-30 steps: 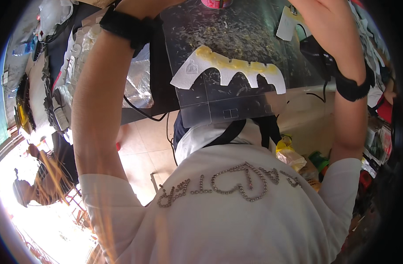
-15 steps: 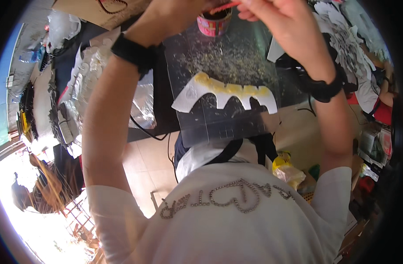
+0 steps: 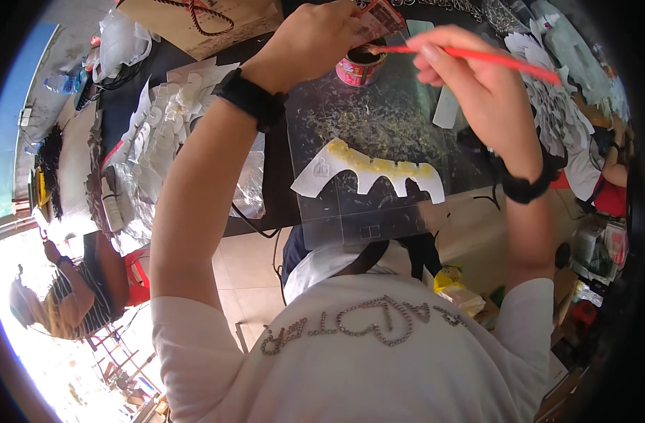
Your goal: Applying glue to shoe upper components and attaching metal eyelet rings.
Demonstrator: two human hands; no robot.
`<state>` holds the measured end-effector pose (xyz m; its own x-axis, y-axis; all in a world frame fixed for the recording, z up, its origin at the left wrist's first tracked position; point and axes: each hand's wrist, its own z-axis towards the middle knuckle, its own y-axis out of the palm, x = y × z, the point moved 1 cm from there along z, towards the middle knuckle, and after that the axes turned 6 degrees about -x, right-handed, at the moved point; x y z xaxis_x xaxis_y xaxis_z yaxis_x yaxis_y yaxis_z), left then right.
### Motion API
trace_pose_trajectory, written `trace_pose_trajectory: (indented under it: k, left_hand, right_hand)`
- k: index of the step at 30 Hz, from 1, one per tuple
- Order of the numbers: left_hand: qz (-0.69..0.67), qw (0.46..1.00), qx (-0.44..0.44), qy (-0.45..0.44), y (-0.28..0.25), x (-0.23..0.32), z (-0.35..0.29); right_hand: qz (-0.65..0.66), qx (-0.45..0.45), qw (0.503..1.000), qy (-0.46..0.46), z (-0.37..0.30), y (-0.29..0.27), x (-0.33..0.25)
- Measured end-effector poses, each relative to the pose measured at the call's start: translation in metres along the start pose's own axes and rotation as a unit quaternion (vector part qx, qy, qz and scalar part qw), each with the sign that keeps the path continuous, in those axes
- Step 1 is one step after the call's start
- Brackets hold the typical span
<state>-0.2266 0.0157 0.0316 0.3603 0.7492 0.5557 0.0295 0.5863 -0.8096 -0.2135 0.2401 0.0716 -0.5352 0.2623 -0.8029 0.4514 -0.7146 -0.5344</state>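
My right hand (image 3: 470, 77) is closed around the red handle of a slim brush (image 3: 502, 58). Its tip reaches into the mouth of a small pink-red patterned tub (image 3: 361, 70) with dark contents. At the tub's far left side, my left hand (image 3: 319, 39) has its fingers closed at the edge of a red printed flap-like piece (image 3: 380, 21); its fingertips are partly hidden. Nearer to me lies a white cut-out piece (image 3: 368, 169) with notches and pointed tabs, yellow glue-like coating along its far edge. It rests flat on a clear sheet (image 3: 329, 222) speckled with dried yellowish residue.
White cut pieces and clear plastic (image 3: 174, 113) are heaped at the left, with more white pieces (image 3: 541, 77) at the right. A brown paper bag (image 3: 202, 25) stands far left. One person (image 3: 72, 296) sits at the lower left; another person's arm (image 3: 611, 151) shows at the right edge.
The view has shifted, so tub and white piece appear lower. The brush handle now shows at full length, pointing right from the tub. The red flap has come into sight beside my left hand.
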Motion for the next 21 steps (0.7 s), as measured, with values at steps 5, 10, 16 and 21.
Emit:
trace_pose_trajectory:
  k: [5,10,16,21]
  left_hand:
    - [0.061,0.996,0.025,0.051,-0.002,0.0,-0.003]
    - [0.01,1.0,0.022,0.02,0.003,-0.004,-0.005]
    - [0.019,0.998,0.035,0.038,0.004,0.0,-0.007]
    - [0.024,0.999,0.011,0.037,0.002,0.003,-0.007]
  right_hand:
    - [0.017,0.019,1.0,-0.01,-0.034,-0.019,-0.042]
    - [0.011,0.127,0.992,-0.01,-0.037,-0.021,-0.025]
    - [0.068,0.141,0.984,0.088,-0.025,-0.039,0.0]
    - [0.274,0.108,0.951,0.091,-0.043,-0.062,0.028]
